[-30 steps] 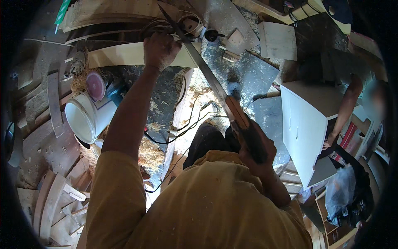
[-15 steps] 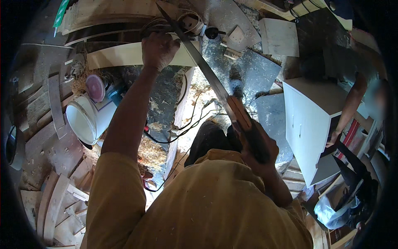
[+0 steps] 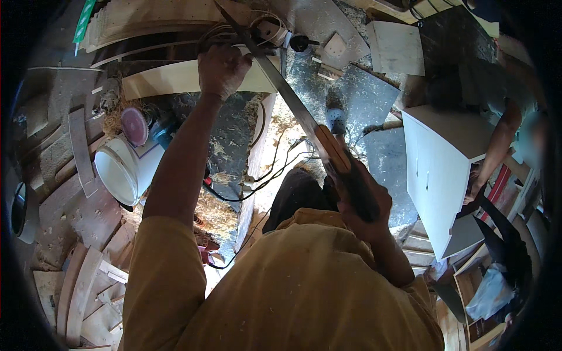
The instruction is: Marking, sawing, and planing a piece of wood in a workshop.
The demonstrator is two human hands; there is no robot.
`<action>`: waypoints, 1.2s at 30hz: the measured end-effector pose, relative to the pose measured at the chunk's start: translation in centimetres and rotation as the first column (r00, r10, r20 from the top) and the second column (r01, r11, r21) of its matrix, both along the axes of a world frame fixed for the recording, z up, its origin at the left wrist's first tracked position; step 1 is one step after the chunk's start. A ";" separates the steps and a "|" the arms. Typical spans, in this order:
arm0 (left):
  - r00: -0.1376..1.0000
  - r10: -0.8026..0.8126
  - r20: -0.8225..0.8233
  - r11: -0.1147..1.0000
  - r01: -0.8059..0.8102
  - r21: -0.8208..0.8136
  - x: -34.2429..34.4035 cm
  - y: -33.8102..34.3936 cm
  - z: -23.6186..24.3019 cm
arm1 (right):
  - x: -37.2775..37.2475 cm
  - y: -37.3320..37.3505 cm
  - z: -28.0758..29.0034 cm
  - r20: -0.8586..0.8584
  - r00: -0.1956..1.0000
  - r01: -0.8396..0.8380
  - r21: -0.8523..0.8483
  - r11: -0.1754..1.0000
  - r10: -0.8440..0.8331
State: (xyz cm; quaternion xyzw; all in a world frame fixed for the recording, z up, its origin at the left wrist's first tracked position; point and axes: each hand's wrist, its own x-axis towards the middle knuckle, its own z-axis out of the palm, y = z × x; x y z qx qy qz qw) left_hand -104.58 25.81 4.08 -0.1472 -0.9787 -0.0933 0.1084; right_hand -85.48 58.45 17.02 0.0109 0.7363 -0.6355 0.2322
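A hand saw with a long dark blade and a wood-and-black handle slants across the middle, its tip at the far left. My right hand is wrapped round its handle, close to my body. The blade lies across the right part of a pale, gently curved wooden board. My left hand is closed on the board's far edge, just left of the blade, with its thumb near the steel. Some of its fingertips are hidden behind the hand.
Left stand a white bucket and a round pink lid. Black cables cross the shavings near my legs. At right, another person's arm reaches beside a white cabinet. Curved wood pieces lie lower left.
The saw and my right hand have shifted slightly forward, away from me. My left hand keeps its place on the board. The other person's hand at the cabinet has moved a little.
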 end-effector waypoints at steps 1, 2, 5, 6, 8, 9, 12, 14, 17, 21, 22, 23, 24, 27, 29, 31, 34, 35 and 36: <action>1.000 0.002 -0.001 1.000 -0.002 -0.003 0.0 0.0 0.0 | 0.3 0.5 0.3 -0.001 1.000 -0.002 -0.003 1.000 0.002; 1.000 -0.001 0.003 1.000 0.001 0.016 0.1 0.0 0.0 | 0.9 1.0 0.8 -0.007 1.000 -0.001 0.004 1.000 0.001; 1.000 -0.003 0.024 0.999 0.002 0.032 0.2 0.1 0.2 | 2.4 2.3 1.3 -0.033 0.999 0.003 0.001 1.000 -0.003; 0.999 -0.003 0.041 1.000 0.002 0.028 0.2 0.2 0.2 | 2.6 2.5 1.3 -0.054 0.999 0.007 -0.010 1.000 -0.008; 0.999 -0.006 0.048 1.000 0.005 0.022 -0.2 0.0 -0.2 | 1.3 1.6 1.1 -0.094 0.995 -0.008 0.035 0.999 0.012; 0.999 -0.003 0.052 1.000 0.003 0.008 -0.2 -0.2 -0.3 | 0.4 0.9 0.7 -0.138 0.990 -0.029 0.073 0.997 0.038; 0.995 0.014 0.097 0.994 -0.024 0.104 -0.2 0.3 0.1 | -2.1 -1.4 -1.0 -0.083 0.995 0.054 0.000 0.999 -0.054; 0.993 0.015 0.115 0.994 -0.028 0.109 -0.2 0.1 0.1 | -2.1 -1.5 -1.3 -0.098 0.994 0.048 -0.042 0.998 -0.052; 0.990 0.026 0.140 0.994 -0.041 0.106 -0.2 0.2 0.2 | -1.4 -0.8 -1.2 -0.086 0.996 0.031 -0.067 0.997 -0.036; 0.992 0.030 0.126 0.999 -0.035 0.036 -0.1 -0.5 -0.1 | 0.6 0.9 0.2 -0.067 0.998 0.000 0.011 1.000 0.001; 0.991 0.028 0.132 0.999 -0.033 0.039 -0.2 -0.4 -0.2 | 0.8 1.2 0.5 -0.062 0.998 0.002 0.014 1.000 -0.001; 0.994 0.013 0.113 0.998 -0.020 0.060 -0.2 -0.2 -0.2 | 0.9 1.5 0.8 -0.100 0.995 -0.018 0.038 0.999 0.021; 0.996 -0.001 0.093 0.997 -0.006 0.080 -0.2 0.0 -0.2 | 0.8 1.6 1.0 -0.137 0.990 -0.036 0.063 0.997 0.044; 0.992 0.022 0.123 0.997 -0.031 0.070 0.1 0.3 0.5 | 0.0 0.5 0.4 -0.184 0.981 -0.050 0.068 0.996 0.062; 0.991 0.034 0.130 0.999 -0.036 0.014 0.0 0.5 0.6 | -1.0 -0.5 0.8 -0.113 0.992 -0.046 0.052 0.998 0.051; 0.990 0.043 0.136 0.998 -0.038 -0.042 0.0 0.6 0.6 | -1.9 -1.2 0.5 -0.042 0.998 -0.037 0.037 0.999 0.039; 0.988 0.031 0.148 0.999 -0.026 -0.040 -0.1 0.1 0.3 | -2.7 -1.9 -0.2 -0.113 0.993 -0.017 -0.025 1.000 0.015; 0.991 0.013 0.132 1.000 -0.014 0.006 -0.1 -0.3 0.1 | -3.0 -2.0 0.0 -0.145 0.989 -0.025 -0.001 1.000 0.025; 0.993 -0.003 0.115 0.999 -0.003 0.052 0.0 -0.5 0.0 | -3.1 -2.0 0.1 -0.177 0.984 -0.032 0.023 0.999 0.036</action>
